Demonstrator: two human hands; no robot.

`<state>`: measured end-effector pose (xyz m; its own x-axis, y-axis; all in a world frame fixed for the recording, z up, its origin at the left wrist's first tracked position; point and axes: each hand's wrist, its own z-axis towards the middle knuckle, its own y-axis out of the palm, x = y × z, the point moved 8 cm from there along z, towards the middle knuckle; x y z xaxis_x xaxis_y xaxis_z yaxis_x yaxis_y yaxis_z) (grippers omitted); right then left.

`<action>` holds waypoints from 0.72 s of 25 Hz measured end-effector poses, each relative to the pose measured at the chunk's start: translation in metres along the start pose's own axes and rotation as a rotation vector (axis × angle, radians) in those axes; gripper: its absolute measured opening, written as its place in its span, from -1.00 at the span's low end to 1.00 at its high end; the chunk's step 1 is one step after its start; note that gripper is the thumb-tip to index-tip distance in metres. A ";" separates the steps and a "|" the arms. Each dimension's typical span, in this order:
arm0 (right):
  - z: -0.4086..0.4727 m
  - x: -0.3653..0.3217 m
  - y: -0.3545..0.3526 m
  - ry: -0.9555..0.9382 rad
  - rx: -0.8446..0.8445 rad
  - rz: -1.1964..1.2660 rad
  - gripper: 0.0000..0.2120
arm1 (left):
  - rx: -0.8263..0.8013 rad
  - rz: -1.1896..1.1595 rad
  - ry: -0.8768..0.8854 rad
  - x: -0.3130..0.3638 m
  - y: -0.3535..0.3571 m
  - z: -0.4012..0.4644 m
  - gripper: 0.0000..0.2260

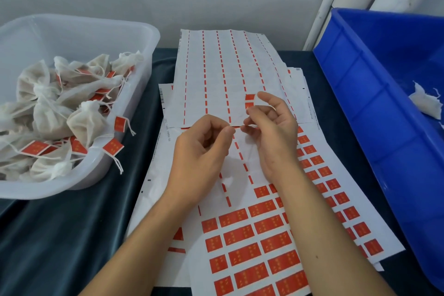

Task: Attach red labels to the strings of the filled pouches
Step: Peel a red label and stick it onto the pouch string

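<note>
Big blue plastic crate (pixel 355 94) right holds one unlabelled white fabric pouch (pixel 425 102); clear plastic tub (pixel 134 94) left has many labelled. Near sheet of red labels (pixel 252 255) half full. Left hand (pixel 199 151), right hand (pixel 274 127) pinch a red label (pixel 249 101).

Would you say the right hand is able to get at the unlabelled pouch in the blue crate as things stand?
Probably yes: the pouch lies uncovered in the open blue crate on that side. The right hand pinches a red label though, so it is occupied.
</note>
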<state>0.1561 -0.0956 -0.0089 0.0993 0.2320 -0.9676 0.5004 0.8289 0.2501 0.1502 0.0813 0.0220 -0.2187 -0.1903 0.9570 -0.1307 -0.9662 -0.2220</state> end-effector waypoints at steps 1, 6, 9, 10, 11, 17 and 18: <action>0.002 0.000 -0.001 0.012 0.021 0.030 -0.72 | 0.000 0.009 0.000 0.000 0.000 0.000 -0.90; 0.010 -0.003 -0.018 0.095 0.132 0.144 -0.84 | 0.032 -0.006 -0.031 0.000 -0.005 -0.002 -0.88; 0.016 -0.019 -0.033 0.089 0.159 0.201 -0.89 | 0.016 -0.022 -0.059 0.000 -0.003 -0.002 -0.89; 0.017 -0.026 -0.035 0.073 0.138 0.179 -0.89 | 0.007 -0.011 -0.066 -0.001 -0.001 -0.002 -0.89; 0.017 -0.032 -0.035 0.057 0.105 0.151 -0.89 | -0.002 -0.001 -0.074 -0.003 0.000 -0.002 -0.90; -0.016 -0.042 -0.020 -0.004 -0.220 -0.064 -0.86 | -0.098 -0.026 -0.062 0.002 0.006 -0.006 -0.90; -0.022 -0.040 -0.016 -0.003 -0.264 -0.105 -0.86 | -0.116 -0.030 -0.051 0.004 0.006 -0.007 -0.89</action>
<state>0.1252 -0.1071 0.0262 0.0612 0.1372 -0.9887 0.2668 0.9522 0.1486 0.1422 0.0756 0.0228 -0.1637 -0.1729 0.9713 -0.2477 -0.9458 -0.2101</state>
